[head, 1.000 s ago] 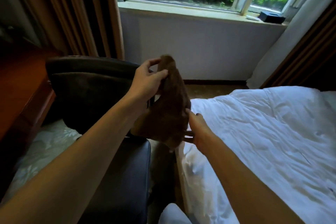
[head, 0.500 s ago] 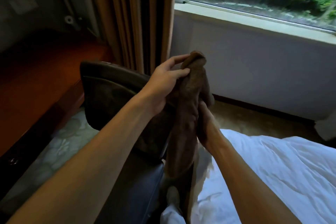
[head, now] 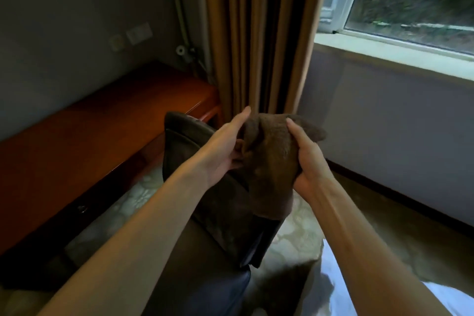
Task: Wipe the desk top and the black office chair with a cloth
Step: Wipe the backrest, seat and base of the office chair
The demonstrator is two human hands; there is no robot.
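Two hands hold brown fuzzy cloth (head: 269, 164) in air over backrest of black leather office chair (head: 183, 145). Left hand (head: 224, 147): fingers straight along cloth's left edge, thumb seemingly pinching fold. Right hand (head: 309, 159): clenched round cloth's right side, thumb on front. Cloth's lower end hangs before backrest, blurred. Reddish-brown wooden counter (head: 89, 141) left of chair. Tan pleated curtain (head: 256, 33) behind hands.

Nothing can be read here: no text, label, brand, number or sign is legible on any surface. The pale wall plates (head: 139, 32), up and well to the left of the left hand (head: 225, 147), are too dim and blurred to show any marking.
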